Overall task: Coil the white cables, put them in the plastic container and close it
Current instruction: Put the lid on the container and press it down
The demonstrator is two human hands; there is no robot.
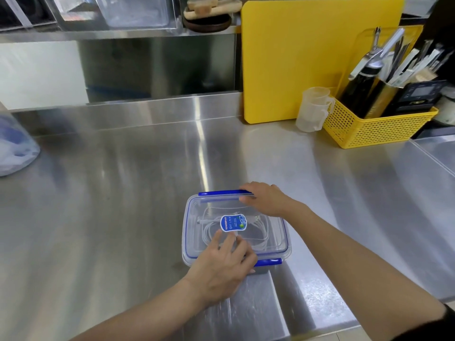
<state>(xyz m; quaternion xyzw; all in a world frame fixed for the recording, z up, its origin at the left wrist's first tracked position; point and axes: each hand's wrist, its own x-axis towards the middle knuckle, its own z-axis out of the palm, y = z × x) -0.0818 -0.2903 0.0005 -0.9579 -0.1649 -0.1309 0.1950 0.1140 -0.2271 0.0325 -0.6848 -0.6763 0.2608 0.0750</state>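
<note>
A clear plastic container (192, 227) with blue seal and blue clips stands on the steel counter, its lid on top with a blue sticker (233, 223) in the middle. Coiled white cables (258, 232) lie inside, seen through the lid. My left hand (221, 264) presses flat on the lid's near edge, its thumb by the near blue clip (269, 262). My right hand (266, 199) rests on the far right corner, fingers on the far blue clip (219, 193), which sticks out level.
A yellow cutting board (307, 57) leans at the back right. Beside it stand stacked measuring cups (312, 109) and a yellow basket (374, 126) of utensils. A bag (14, 146) sits at the left edge. A counter seam runs near the container's front.
</note>
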